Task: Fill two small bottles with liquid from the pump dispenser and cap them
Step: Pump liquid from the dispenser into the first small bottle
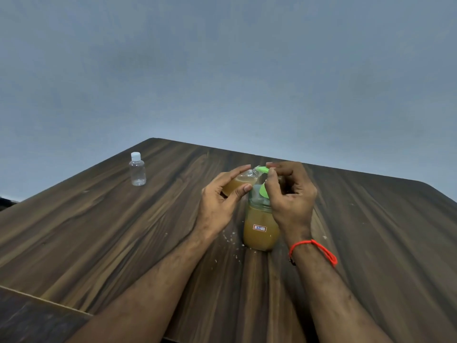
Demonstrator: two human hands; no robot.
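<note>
Left hand (223,194) grips a small bottle (238,183), thumb below, fingers over the top, bottle tilted with its mouth against the green spout (262,170). Bottle about half full of amber liquid. Right hand (290,194) sits on the pump head, fingers curled, fingertips (271,173) pressing on the spout top; whether they wrap it fully, can't tell. Orange thread (315,250) on right wrist. Dispenser (261,229) stands directly under the right hand, between both wrists, amber liquid inside, small white label with red border facing camera. Second bottle (137,169) well left of and beyond the left hand, upright, clear, white cap on, looks empty. White specks (231,237) on the wooden table (99,231) near the dispenser base, just under the left wrist. Grey wall beyond.
</note>
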